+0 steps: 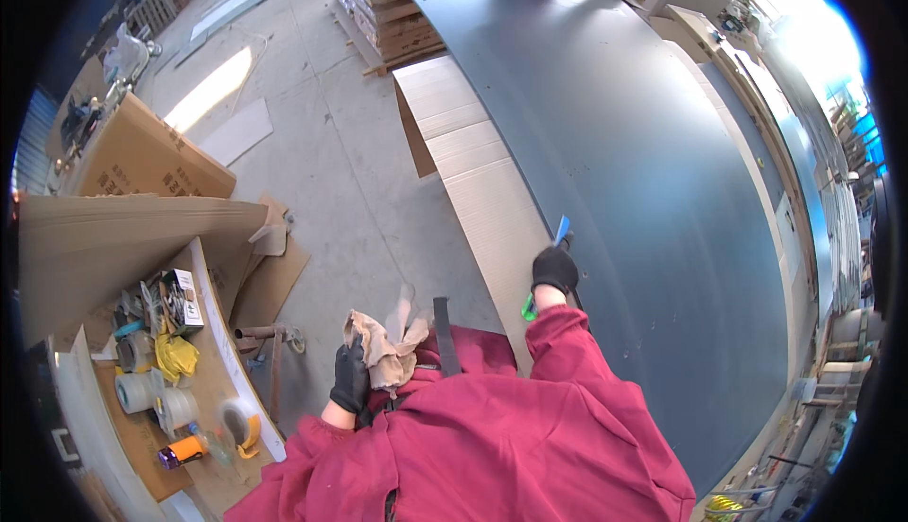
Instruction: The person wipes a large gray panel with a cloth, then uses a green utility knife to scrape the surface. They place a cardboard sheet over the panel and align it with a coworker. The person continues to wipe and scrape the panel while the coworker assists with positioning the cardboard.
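My left hand (pixel 351 377) grips a beige rag (pixel 386 350), presumably for ready reach; my right hand (pixel 555 269) clenches a blue-tipped tool (pixel 562 228).

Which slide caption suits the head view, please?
Gloved left hand holds a beige cloth; gloved right hand grips a blue-tipped tool by the edge of a dark panel.

Panel (pixel 662 182) dark blue-grey — faint pale streaks. Left hand (pixel 351 377) and right hand (pixel 555 269) both gloved black. Rag (pixel 386 352) beige, tool (pixel 562 228) blue at tip, jacket (pixel 511 446) plain crimson. Box (pixel 156 158) tan — dark print.
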Tool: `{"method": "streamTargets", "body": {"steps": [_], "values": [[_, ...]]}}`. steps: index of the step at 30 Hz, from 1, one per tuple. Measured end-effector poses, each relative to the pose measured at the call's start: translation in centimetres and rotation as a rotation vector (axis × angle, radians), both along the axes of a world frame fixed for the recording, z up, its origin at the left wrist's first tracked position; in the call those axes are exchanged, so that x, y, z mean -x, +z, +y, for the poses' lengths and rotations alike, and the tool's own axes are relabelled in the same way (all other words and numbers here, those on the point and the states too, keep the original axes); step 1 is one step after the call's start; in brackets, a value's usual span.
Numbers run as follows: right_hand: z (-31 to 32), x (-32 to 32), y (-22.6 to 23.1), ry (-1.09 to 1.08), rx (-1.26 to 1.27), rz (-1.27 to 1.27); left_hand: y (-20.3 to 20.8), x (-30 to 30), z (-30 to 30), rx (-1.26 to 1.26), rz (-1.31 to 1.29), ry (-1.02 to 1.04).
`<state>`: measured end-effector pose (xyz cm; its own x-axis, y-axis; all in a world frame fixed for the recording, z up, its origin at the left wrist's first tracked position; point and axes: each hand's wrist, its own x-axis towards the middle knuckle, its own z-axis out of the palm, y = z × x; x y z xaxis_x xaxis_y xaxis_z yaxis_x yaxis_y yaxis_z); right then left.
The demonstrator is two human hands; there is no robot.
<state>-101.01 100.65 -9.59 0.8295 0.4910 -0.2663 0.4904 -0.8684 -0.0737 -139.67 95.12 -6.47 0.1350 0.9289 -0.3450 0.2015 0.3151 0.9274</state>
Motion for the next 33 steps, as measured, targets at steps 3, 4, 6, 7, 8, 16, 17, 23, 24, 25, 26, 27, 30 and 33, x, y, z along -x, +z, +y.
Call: {"method": "streamTargets", "body": {"steps": [3,4,6,7,8,16,17,23,24,25,26,27,30,33], "values": [[5.6,-0.1,-0.3,-0.006,-0.052,0.024,-0.6,-0.5,4.2,-0.091,0.147,-0.106],[7.3,-0.1,-0.3,-0.003,-0.052,0.038,-0.7,-0.4,5.3,-0.009,0.114,-0.099],[10.8,0.0,-0.2,-0.002,-0.064,0.028,-1.0,-1.0,8.3,0.055,0.054,-0.085],[12.3,0.1,-0.1,-0.006,-0.072,0.045,-1.2,-1.4,9.6,0.034,0.029,-0.083],[14.0,0.2,-0.1,-0.01,-0.073,0.044,-1.4,-1.6,11.2,0.011,0.005,-0.084],[28.0,0.3,0.0,-0.061,-0.05,0.048,-3.7,-2.5,28.0,0.062,-0.094,-0.179],[30.0,0.4,0.1,-0.079,-0.07,0.065,-3.5,-2.0,30.8,0.067,-0.071,-0.203],[40.9,1.1,0.3,-0.12,-0.097,0.059,-2.3,1.0,42.4,0.031,-0.049,-0.227],[42.7,1.0,0.4,-0.125,-0.082,0.067,-2.4,1.5,43.7,0.08,-0.029,-0.211],[44.3,1.0,0.4,-0.127,-0.063,0.074,-2.6,2.0,44.6,0.132,-0.009,-0.191],[46.1,1.1,0.4,-0.133,-0.082,0.061,-2.7,2.8,45.1,0.105,0.016,-0.165],[48.0,1.1,0.4,-0.12,-0.086,0.067,-3.1,3.2,46.0,0.039,0.054,-0.171],[54.0,1.0,0.2,-0.106,-0.098,0.09,-4.5,5.7,47.6,-0.109,0.33,-0.263],[60.5,0.8,-0.2,-0.055,-0.116,0.081,-5.8,7.6,49.1,-0.499,0.64,-0.376]]}}
